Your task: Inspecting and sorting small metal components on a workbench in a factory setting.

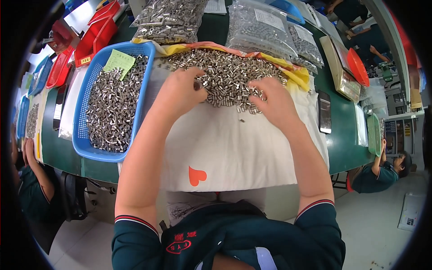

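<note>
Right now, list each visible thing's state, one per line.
Heap of metal pieces: loose
Left hand: fingers curled at the heap; grip unclear
Right hand: thumb and forefinger apart, at the heap
White cloth: spread beneath the heap
Blue basket: open, holding many metal pieces
Phone: lying flat
Left clear bag: bulging with metal parts

Phone (324, 113) on the green table (343, 150), red bins (104, 38) at upper left, co-worker (374, 180) at far right.

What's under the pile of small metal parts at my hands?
A white cloth shows along the near edge of the metal parts, and yellow and orange cloth shows along their far edge. Whatever lies beneath the middle of the pile is covered.
</note>
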`<move>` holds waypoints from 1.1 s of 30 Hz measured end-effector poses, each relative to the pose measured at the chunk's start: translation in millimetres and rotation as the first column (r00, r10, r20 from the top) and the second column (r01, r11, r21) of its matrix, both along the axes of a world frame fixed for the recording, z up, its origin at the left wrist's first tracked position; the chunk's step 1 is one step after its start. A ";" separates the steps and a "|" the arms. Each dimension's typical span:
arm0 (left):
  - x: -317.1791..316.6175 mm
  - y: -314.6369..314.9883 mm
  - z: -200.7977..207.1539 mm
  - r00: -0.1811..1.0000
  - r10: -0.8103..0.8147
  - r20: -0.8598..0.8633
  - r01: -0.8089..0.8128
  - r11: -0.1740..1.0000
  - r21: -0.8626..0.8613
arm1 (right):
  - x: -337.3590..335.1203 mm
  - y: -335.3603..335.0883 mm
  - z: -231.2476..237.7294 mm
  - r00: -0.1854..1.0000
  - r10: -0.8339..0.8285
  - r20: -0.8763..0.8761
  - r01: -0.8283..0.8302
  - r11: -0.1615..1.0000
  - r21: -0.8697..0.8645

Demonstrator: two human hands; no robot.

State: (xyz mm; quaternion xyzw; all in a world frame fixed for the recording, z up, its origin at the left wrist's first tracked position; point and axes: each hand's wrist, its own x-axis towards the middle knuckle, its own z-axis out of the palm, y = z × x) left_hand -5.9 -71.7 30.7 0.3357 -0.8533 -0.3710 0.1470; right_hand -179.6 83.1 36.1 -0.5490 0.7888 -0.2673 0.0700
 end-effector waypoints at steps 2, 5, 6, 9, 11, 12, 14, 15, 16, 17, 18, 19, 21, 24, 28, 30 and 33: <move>13.9 12.0 -11.0 0.997 -0.004 0.077 0.016 0.988 -0.155 | 7.2 24.8 -6.3 0.968 0.253 -0.008 -0.242 0.934 0.261; 13.1 21.7 -26.1 0.998 -0.031 0.056 0.042 0.980 -0.196 | 20.6 28.5 -36.9 0.971 0.240 -0.004 -0.239 0.967 0.094; 10.2 22.1 -26.4 0.998 -0.031 0.058 0.042 0.979 -0.198 | 21.8 24.8 -41.4 0.971 0.240 -0.002 -0.239 0.967 0.091; -1.6 17.7 -20.6 0.995 -0.100 0.021 0.102 0.987 -0.124 | 17.0 8.2 -45.2 0.974 0.210 -0.085 -0.207 0.977 0.040; 0.1 11.4 -13.6 0.989 -0.009 -0.144 0.102 0.753 0.650 | 16.3 -1.4 -44.3 0.981 0.171 -0.095 -0.171 0.985 0.016; 2.4 10.5 -20.2 0.990 -0.012 -0.138 0.099 0.759 0.643 | 19.4 -1.5 -42.1 0.982 0.169 -0.090 -0.169 0.986 0.005; 2.5 12.2 -33.9 0.972 0.054 -0.227 0.073 0.856 0.512 | 20.6 2.9 -34.2 0.992 0.121 0.019 -0.122 0.992 0.041; 5.1 18.3 -33.0 0.989 0.014 -0.145 0.040 0.931 0.364 | 22.1 8.0 -34.3 0.992 0.125 0.019 -0.126 0.991 0.036; 9.3 21.0 -32.7 0.989 0.018 -0.144 0.035 0.932 0.360 | 26.4 15.5 -35.3 0.994 0.103 0.019 -0.104 0.994 0.044; 13.8 24.2 -32.2 0.988 0.013 -0.152 0.028 0.964 0.265 | 31.9 23.0 -36.2 0.997 0.081 0.020 -0.082 0.995 0.055; 15.1 29.5 -32.2 0.987 0.002 -0.162 0.026 0.985 0.171 | 35.0 30.7 -42.8 0.997 0.078 0.018 -0.079 0.995 0.057; 17.4 36.7 -30.3 0.986 0.000 -0.164 0.029 0.984 0.174 | 37.7 37.6 -54.2 0.997 0.041 -0.071 -0.042 0.999 -0.019; 23.3 51.6 -24.7 0.960 -0.186 -0.209 0.194 0.981 0.018 | 41.0 40.1 -60.8 0.989 -0.004 -0.151 -0.010 0.995 -0.095; 19.7 73.8 -23.0 0.933 -0.298 -0.202 0.287 0.954 -0.080 | 44.0 38.3 -62.3 0.984 -0.048 -0.174 0.020 0.987 -0.161; 4.5 78.3 -35.1 0.890 -0.454 0.027 0.432 0.825 -0.365 | 42.8 37.0 -61.2 0.990 -0.020 -0.136 -0.011 0.974 -0.226; 3.6 80.1 -29.1 0.874 -0.467 0.133 0.483 0.810 -0.333 | 41.1 37.5 -63.4 0.993 -0.033 -0.113 0.004 0.968 -0.251; 3.7 81.0 -22.4 0.829 -0.486 0.276 0.553 0.782 -0.286 | 39.9 38.9 -64.6 0.994 -0.041 -0.097 0.014 0.964 -0.265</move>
